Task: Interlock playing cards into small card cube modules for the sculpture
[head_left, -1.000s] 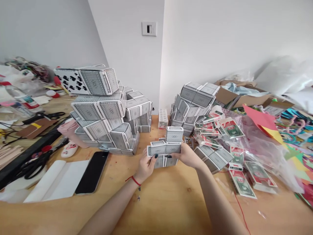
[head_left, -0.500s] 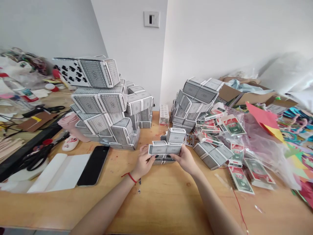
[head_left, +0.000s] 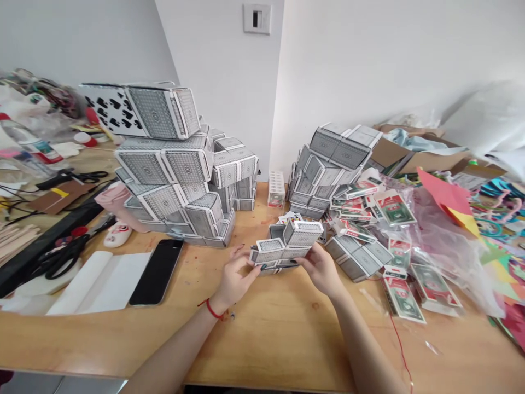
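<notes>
My left hand (head_left: 234, 278) and my right hand (head_left: 321, 268) both grip a small block made of grey patterned playing cards (head_left: 287, 246), held just above the wooden table (head_left: 266, 334). The left fingers pinch its lower left end. The right fingers close on its right side, under a raised cube of cards. The block tilts slightly, its right end higher. A red cord circles my left wrist.
A tall stack of card blocks (head_left: 172, 169) stands at the left, a second pile (head_left: 328, 164) at the right. A black phone (head_left: 156, 272) and white sheet (head_left: 98, 282) lie left. Scissors (head_left: 57, 257), card packets (head_left: 394, 208), cardboard box (head_left: 410, 153) and coloured paper (head_left: 447, 200) surround.
The card block has tilted and turned in my hands, its raised cube leaning right. Both hands stayed on it while the view shifted slightly down.
</notes>
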Demonstrator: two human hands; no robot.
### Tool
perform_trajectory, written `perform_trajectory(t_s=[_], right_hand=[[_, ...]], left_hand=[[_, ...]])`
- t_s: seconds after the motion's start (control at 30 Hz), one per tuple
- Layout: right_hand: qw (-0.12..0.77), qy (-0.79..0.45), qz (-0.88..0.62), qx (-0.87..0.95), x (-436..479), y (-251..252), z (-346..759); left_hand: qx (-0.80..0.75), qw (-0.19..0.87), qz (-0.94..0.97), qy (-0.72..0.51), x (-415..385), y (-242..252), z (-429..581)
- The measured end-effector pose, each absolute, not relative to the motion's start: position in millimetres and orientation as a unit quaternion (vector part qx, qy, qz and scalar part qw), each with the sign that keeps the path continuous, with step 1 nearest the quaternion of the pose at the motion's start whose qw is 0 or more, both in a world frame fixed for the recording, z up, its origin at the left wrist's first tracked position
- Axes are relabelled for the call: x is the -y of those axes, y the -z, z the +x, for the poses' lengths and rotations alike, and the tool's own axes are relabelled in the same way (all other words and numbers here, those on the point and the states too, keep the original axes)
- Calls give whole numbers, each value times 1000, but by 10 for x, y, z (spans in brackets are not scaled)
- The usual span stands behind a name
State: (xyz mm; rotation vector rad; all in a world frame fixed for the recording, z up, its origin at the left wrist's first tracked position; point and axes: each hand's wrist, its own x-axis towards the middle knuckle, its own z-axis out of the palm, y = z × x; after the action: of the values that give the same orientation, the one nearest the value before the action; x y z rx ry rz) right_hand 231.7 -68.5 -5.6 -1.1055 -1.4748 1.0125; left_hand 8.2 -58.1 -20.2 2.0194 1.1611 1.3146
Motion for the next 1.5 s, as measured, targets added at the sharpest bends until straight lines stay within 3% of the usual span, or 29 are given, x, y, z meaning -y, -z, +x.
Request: perform_trajectory(t_s=[1.5], right_hand=[[405,-404,-447,688,672,-94,2462]], left_hand=[[-387,306,751,-438,515,215,35]])
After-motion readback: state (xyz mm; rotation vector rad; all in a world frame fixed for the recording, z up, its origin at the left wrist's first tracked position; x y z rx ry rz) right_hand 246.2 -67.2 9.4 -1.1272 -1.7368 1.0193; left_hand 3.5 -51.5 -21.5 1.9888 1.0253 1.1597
